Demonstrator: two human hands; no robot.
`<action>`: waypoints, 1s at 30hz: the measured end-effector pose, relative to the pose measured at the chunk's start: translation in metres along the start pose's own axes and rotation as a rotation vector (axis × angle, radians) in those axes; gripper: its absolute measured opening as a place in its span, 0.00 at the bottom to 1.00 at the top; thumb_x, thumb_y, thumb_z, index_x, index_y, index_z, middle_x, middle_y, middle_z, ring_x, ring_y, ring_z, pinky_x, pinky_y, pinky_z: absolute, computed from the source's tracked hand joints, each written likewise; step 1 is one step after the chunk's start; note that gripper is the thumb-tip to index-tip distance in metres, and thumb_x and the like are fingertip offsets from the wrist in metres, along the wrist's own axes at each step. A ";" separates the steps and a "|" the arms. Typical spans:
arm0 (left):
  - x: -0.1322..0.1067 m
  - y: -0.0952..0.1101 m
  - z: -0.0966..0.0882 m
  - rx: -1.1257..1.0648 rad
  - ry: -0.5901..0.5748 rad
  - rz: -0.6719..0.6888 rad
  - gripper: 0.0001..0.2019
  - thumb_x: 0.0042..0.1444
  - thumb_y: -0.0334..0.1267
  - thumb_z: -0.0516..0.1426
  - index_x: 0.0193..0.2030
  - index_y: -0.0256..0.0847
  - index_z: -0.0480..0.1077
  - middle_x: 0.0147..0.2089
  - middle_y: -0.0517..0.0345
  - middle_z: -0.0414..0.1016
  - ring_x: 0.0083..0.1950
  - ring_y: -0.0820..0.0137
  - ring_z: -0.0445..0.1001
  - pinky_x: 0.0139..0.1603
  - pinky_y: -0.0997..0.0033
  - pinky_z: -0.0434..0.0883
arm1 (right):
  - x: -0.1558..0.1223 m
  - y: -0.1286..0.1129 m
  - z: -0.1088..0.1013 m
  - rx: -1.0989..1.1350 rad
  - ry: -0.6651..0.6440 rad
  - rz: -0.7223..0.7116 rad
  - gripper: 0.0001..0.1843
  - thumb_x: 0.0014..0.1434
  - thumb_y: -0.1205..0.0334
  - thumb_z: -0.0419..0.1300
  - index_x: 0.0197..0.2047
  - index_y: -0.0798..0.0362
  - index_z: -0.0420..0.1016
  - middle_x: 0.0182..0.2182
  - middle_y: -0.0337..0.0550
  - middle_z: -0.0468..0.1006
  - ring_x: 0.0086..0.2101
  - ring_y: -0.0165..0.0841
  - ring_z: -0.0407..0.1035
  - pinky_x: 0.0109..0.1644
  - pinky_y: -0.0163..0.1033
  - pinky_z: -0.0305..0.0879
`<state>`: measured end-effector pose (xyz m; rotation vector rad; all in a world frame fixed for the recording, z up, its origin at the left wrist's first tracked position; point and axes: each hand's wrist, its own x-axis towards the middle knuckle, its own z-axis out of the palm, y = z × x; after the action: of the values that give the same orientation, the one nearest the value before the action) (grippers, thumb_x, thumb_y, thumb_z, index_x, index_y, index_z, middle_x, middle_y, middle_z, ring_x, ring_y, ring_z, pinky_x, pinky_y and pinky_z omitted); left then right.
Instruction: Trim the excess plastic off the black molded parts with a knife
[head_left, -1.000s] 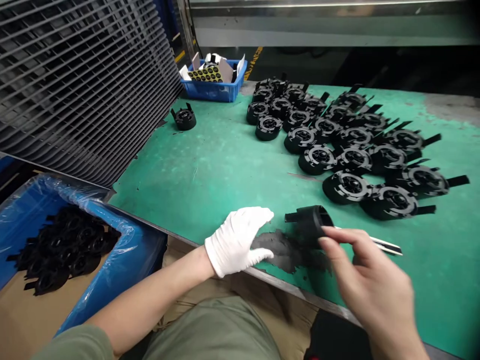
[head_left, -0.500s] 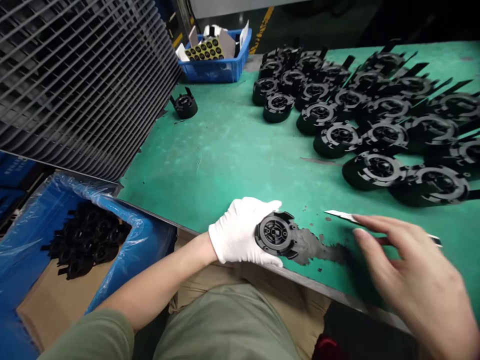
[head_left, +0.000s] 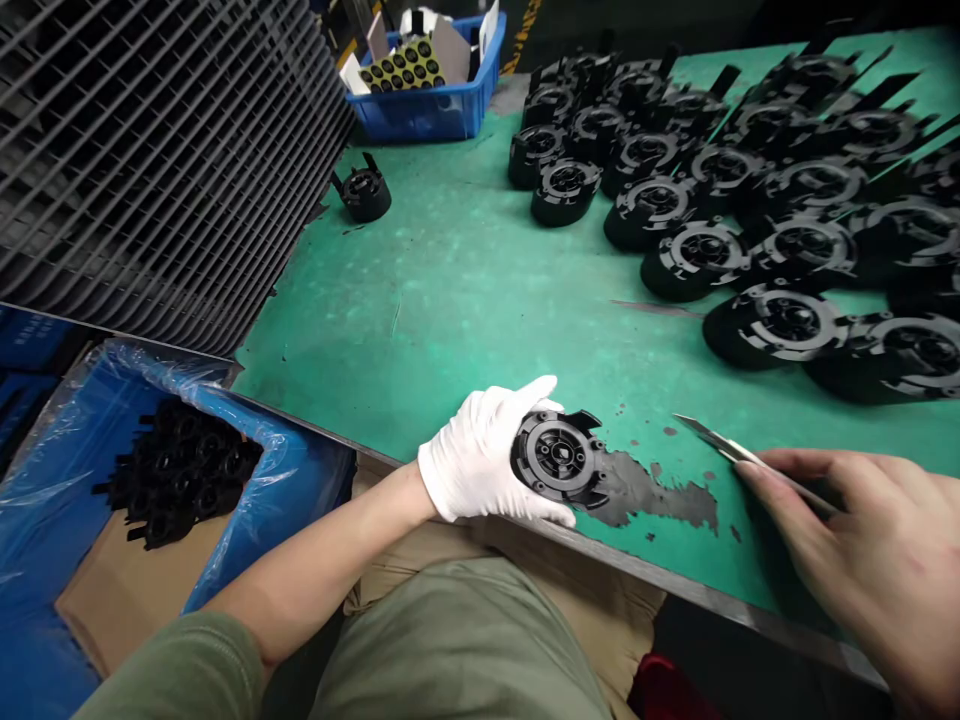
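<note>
My left hand (head_left: 480, 455), in a white glove, grips a round black plastic part (head_left: 559, 458) near the front edge of the green table (head_left: 457, 290), its ribbed face turned toward me. My bare right hand (head_left: 862, 545) is closed on a thin metal blade (head_left: 720, 445) whose tip points left toward the part, a short gap away. A worn dark patch (head_left: 652, 495) in the mat lies between the two hands.
Several finished black round parts (head_left: 720, 190) lie in rows at the back right. A lone one (head_left: 365, 192) sits by a grey louvred panel (head_left: 150, 150). A blue tray (head_left: 427, 85) stands at the back. A plastic-lined blue bin (head_left: 180, 470) of parts is at my left.
The black part went from my right hand into my gloved left hand. My right hand then picked the blade up off the table and drew back right.
</note>
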<state>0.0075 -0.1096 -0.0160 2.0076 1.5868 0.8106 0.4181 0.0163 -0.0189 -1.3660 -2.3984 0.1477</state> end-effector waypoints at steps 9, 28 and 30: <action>0.000 0.002 0.000 0.010 0.008 0.047 0.75 0.64 0.86 0.74 1.00 0.42 0.49 0.81 0.29 0.88 0.76 0.35 0.89 0.83 0.36 0.83 | -0.004 -0.018 -0.006 -0.013 -0.010 0.152 0.18 0.84 0.34 0.66 0.52 0.38 0.82 0.38 0.49 0.82 0.41 0.57 0.81 0.38 0.57 0.65; 0.017 0.010 -0.007 -0.091 -0.017 0.134 0.65 0.70 0.64 0.75 1.00 0.43 0.46 0.83 0.33 0.83 0.84 0.36 0.84 0.89 0.32 0.81 | 0.002 -0.067 -0.019 0.189 -0.025 0.154 0.32 0.82 0.23 0.64 0.61 0.42 0.90 0.48 0.47 0.97 0.26 0.39 0.81 0.33 0.47 0.77; 0.021 0.011 -0.015 -0.114 -0.059 0.182 0.64 0.71 0.57 0.75 1.00 0.43 0.44 0.91 0.31 0.76 0.91 0.35 0.78 0.93 0.32 0.79 | 0.004 -0.066 -0.024 0.194 -0.021 0.018 0.26 0.87 0.31 0.63 0.60 0.42 0.90 0.49 0.46 0.97 0.30 0.39 0.85 0.37 0.44 0.81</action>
<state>0.0086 -0.0920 0.0055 2.0942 1.3092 0.8789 0.3722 -0.0175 0.0223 -1.3024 -2.3196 0.3903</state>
